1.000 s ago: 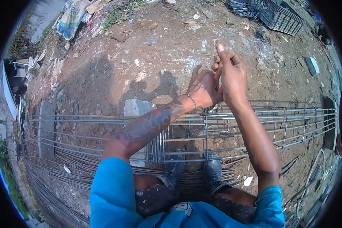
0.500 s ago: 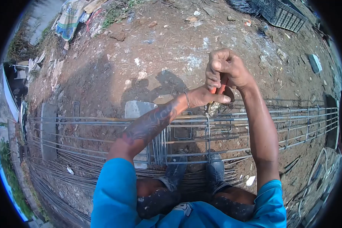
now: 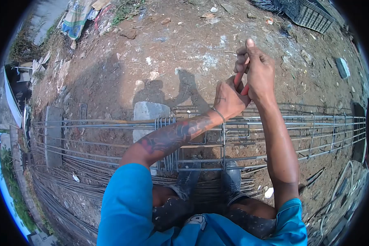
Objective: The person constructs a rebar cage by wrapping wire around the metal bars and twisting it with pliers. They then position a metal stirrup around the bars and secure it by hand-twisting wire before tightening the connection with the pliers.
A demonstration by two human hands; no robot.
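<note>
Both of my hands are raised together above the long rebar cage [image 3: 274, 123]. My right hand [image 3: 261, 78] is wrapped round a red-handled tool [image 3: 242, 76], whose two handles show between the hands. Its head is hidden. Just left of and below it, my left hand [image 3: 231, 98] has its fingers closed at the lower part of the handles; what it holds is hidden. Several steel rods run across under my forearms, and a bundle of stirrups [image 3: 167, 160] is gathered on the cage left of centre.
A concrete block [image 3: 151, 110] lies behind the cage, and another slab [image 3: 53, 135] sits under its left end. Loose rods [image 3: 82, 172] lie near my boots [image 3: 231, 180]. A black crate [image 3: 313, 18] stands at the top right, a sack [image 3: 74, 20] at the top left.
My right hand has turned from a curled, lowered pose to an upright one with the thumb up. My left hand has rotated, its back now showing, and shifted slightly right.
</note>
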